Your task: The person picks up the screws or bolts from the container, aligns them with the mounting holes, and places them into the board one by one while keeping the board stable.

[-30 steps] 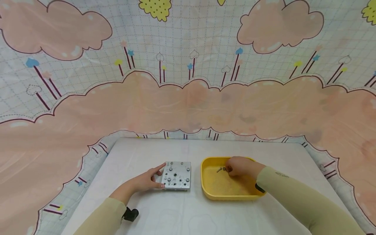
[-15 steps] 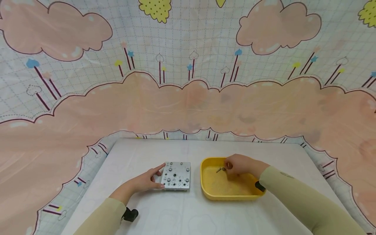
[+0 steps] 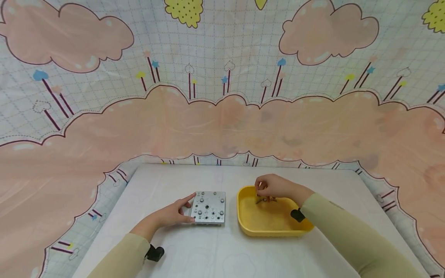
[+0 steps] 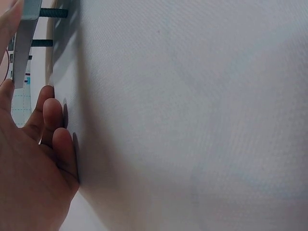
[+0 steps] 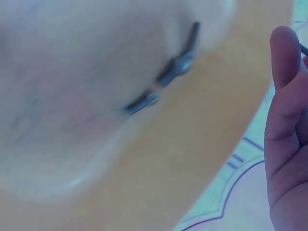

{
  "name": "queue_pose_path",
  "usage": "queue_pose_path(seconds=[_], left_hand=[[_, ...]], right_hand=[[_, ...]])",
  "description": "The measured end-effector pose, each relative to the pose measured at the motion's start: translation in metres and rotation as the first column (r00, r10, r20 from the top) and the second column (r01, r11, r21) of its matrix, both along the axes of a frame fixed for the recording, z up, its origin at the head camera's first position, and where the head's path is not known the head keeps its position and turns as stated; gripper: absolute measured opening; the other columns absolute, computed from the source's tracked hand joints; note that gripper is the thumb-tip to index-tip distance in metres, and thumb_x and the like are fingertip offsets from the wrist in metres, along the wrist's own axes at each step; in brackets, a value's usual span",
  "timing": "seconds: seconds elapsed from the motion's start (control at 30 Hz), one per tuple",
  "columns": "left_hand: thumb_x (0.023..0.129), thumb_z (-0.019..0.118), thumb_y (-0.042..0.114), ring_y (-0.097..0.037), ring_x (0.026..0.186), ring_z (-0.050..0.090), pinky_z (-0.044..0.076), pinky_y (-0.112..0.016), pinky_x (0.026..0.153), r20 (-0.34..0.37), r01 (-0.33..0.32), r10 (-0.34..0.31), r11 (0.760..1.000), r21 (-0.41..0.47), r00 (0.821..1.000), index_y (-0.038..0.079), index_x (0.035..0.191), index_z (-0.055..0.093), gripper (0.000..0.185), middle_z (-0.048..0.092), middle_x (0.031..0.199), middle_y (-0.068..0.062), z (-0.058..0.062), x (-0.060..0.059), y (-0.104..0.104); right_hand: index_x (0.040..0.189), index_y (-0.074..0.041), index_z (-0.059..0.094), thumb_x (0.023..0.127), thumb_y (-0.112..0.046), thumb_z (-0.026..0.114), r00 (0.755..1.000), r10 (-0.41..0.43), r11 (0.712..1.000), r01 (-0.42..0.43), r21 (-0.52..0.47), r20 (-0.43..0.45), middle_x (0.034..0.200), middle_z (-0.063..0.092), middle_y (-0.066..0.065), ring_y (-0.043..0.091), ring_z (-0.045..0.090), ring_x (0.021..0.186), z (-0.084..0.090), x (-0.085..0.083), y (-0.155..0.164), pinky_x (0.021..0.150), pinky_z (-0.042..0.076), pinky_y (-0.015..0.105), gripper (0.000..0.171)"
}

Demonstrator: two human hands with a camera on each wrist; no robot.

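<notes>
A square metal plate (image 3: 213, 207), dotted with holes and bolt heads, sits left of the yellow tray (image 3: 274, 233). Threaded bolts (image 4: 54, 13) stick out below it in the left wrist view. My left hand (image 3: 172, 212) holds the plate's left side, thumb at the near corner and index finger at the far one; its other fingers rest low by the table. My right hand (image 3: 276, 186) is over the tray's far side, fingertips together. It pinches a small dark screw (image 5: 304, 49), mostly hidden behind the fingers. Below lie loose screws (image 5: 180, 65) in the tray.
A white cloth-covered table (image 3: 167, 247) bears the plate and tray. Behind it hangs a patterned curtain (image 3: 222, 127). The tray's raised rim surrounds the loose screws near its far wall.
My right hand has risen from inside the tray and shifted left towards its far rim, uncovering more screws. The left hand and the plate have stayed in place.
</notes>
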State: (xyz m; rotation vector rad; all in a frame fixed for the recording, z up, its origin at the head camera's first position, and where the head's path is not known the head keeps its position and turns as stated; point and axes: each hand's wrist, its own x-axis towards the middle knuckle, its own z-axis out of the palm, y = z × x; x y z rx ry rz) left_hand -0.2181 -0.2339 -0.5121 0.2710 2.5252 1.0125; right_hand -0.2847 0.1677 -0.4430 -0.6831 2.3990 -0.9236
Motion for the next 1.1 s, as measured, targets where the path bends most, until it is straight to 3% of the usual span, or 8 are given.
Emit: queue_pose_path(seconds=[0.33,0.53,0.63,0.87,1.1], left_hand=[[0.08,0.083,0.038,-0.019,0.094,0.043,0.037,-0.037,0.077,-0.005,0.006,-0.006,1.0,-0.004,1.0,0.03,0.158,0.027,0.097,0.047,0.127,-0.004,0.001,-0.001,-0.002],[0.079,0.083,0.039,-0.018,0.093,0.043,0.038,-0.036,0.077,0.005,-0.001,0.001,1.0,-0.004,1.0,0.031,0.158,0.026,0.097,0.047,0.128,-0.003,-0.001,-0.001,-0.002],[0.078,0.084,0.04,-0.018,0.093,0.044,0.038,-0.036,0.076,0.006,-0.003,0.003,1.0,0.003,1.0,0.032,0.158,0.027,0.098,0.048,0.127,-0.002,-0.003,-0.001,-0.001],[0.079,0.083,0.042,-0.018,0.092,0.044,0.038,-0.035,0.075,0.005,-0.002,0.002,1.0,0.003,1.0,0.031,0.158,0.027,0.097,0.047,0.127,-0.003,-0.001,0.0,-0.001],[0.079,0.083,0.041,-0.018,0.091,0.043,0.037,-0.035,0.075,0.02,-0.005,0.005,1.0,0.002,1.0,0.032,0.157,0.027,0.097,0.047,0.125,-0.002,0.0,-0.001,0.001]], right_hand=[[0.096,-0.013,0.067,0.093,-0.017,0.069,0.999,0.037,0.993,-0.034,-0.117,0.018,0.097,0.067,0.022,0.041,0.064,0.076,0.011,-0.006,-0.042,0.069,0.054,0.043,0.005],[0.097,-0.014,0.068,0.094,-0.019,0.069,0.996,0.07,0.987,-0.063,-0.145,0.047,0.09,0.069,0.011,0.036,0.062,0.077,0.015,-0.01,-0.075,0.07,0.052,0.036,0.006],[0.098,-0.014,0.068,0.095,-0.019,0.067,0.994,0.091,0.985,-0.082,-0.154,0.053,0.091,0.069,0.01,0.028,0.062,0.075,0.018,-0.011,-0.091,0.069,0.052,0.033,0.006],[0.099,-0.013,0.069,0.096,-0.022,0.065,0.985,0.164,0.979,-0.154,-0.134,0.062,0.097,0.068,0.022,0.044,0.061,0.088,0.02,-0.02,-0.125,0.07,0.051,0.032,0.01],[0.097,-0.016,0.07,0.096,-0.023,0.065,0.985,0.16,0.982,-0.151,-0.115,0.068,0.1,0.069,0.018,0.032,0.064,0.085,0.016,-0.028,-0.151,0.074,0.052,0.035,0.009]])
